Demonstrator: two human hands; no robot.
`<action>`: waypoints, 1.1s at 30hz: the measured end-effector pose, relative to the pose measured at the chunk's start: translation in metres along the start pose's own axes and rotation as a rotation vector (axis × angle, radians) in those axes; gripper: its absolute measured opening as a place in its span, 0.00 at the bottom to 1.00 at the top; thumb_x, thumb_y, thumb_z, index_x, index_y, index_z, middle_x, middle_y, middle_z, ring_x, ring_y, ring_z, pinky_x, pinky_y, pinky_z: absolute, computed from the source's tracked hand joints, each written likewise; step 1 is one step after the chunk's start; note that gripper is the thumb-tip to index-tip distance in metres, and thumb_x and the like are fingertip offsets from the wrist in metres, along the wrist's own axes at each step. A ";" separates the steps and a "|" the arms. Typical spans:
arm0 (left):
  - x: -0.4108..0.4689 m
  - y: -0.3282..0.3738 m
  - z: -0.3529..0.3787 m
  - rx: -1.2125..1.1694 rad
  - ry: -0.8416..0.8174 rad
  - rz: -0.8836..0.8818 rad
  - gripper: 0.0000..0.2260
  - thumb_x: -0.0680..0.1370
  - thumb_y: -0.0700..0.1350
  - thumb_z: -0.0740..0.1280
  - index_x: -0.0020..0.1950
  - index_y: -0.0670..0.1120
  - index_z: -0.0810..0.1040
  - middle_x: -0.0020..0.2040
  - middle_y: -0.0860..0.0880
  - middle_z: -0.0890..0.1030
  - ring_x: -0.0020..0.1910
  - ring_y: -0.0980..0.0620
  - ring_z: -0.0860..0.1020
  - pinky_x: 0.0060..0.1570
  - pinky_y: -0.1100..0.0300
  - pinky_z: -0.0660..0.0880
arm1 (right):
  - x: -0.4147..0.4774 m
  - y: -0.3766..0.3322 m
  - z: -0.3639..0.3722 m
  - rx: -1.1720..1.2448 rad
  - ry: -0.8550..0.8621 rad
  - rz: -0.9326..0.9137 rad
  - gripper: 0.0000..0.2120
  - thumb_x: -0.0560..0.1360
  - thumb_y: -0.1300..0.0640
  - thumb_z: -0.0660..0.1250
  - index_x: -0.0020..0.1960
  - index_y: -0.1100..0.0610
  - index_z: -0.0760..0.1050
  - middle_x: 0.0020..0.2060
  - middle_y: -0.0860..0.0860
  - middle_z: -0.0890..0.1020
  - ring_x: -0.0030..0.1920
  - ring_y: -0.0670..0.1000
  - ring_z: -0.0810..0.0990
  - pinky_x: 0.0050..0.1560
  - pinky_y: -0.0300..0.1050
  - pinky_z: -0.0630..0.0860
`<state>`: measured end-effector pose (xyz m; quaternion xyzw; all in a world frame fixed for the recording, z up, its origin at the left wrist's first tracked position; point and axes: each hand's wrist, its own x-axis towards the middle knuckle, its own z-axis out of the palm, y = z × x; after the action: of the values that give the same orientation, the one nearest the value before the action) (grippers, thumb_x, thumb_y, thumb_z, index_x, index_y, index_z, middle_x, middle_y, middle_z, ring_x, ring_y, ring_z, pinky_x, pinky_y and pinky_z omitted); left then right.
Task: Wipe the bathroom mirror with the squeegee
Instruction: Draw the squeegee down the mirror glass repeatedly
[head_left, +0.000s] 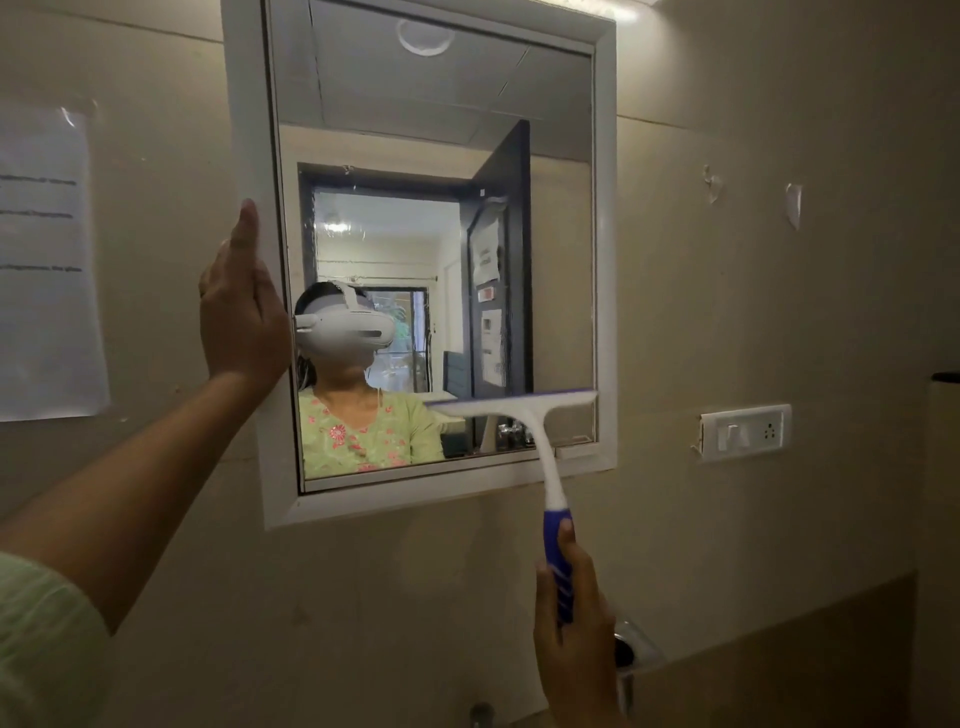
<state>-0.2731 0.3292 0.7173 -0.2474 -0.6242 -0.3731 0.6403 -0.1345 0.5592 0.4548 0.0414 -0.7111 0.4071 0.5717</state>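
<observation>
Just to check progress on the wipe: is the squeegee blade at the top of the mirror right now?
No, the squeegee blade lies across the lower right part of the mirror, with the right hand gripping its blue handle below the frame.

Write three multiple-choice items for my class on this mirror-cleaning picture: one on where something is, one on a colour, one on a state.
1. Where is the squeegee blade?
A. lower right of the mirror
B. top left of the mirror
C. on the wall paper

2. What colour is the squeegee's grip?
A. red
B. blue
C. black

3. What is the left hand doing?
A. holding a cloth
B. hanging at the side
C. resting on the mirror frame

Answers: 1 A, the blade lies near the glass's lower right corner. 2 B, the part in the right hand is blue. 3 C, it lies flat on the frame's left edge, holding nothing.
</observation>
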 end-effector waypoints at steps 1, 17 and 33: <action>0.000 0.000 0.000 0.000 -0.005 -0.001 0.20 0.81 0.38 0.51 0.74 0.45 0.58 0.71 0.45 0.68 0.67 0.46 0.68 0.59 0.82 0.51 | -0.008 0.003 -0.001 -0.012 -0.003 0.009 0.28 0.73 0.60 0.63 0.66 0.37 0.62 0.41 0.43 0.76 0.41 0.39 0.77 0.36 0.27 0.74; 0.000 0.001 0.000 0.004 0.014 -0.006 0.20 0.81 0.38 0.51 0.74 0.45 0.59 0.71 0.45 0.68 0.67 0.45 0.69 0.60 0.79 0.53 | -0.036 0.002 -0.002 0.001 0.035 0.093 0.28 0.73 0.59 0.64 0.66 0.34 0.62 0.51 0.43 0.78 0.44 0.40 0.78 0.41 0.26 0.74; -0.001 0.000 0.001 -0.013 -0.003 -0.014 0.20 0.82 0.39 0.51 0.74 0.45 0.58 0.71 0.45 0.68 0.67 0.46 0.69 0.61 0.76 0.56 | -0.038 -0.014 -0.007 -0.118 0.017 0.069 0.29 0.67 0.58 0.68 0.66 0.46 0.67 0.41 0.40 0.77 0.44 0.33 0.73 0.38 0.17 0.66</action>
<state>-0.2738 0.3297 0.7162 -0.2477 -0.6246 -0.3811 0.6350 -0.1082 0.5390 0.4307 -0.0206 -0.7301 0.3842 0.5648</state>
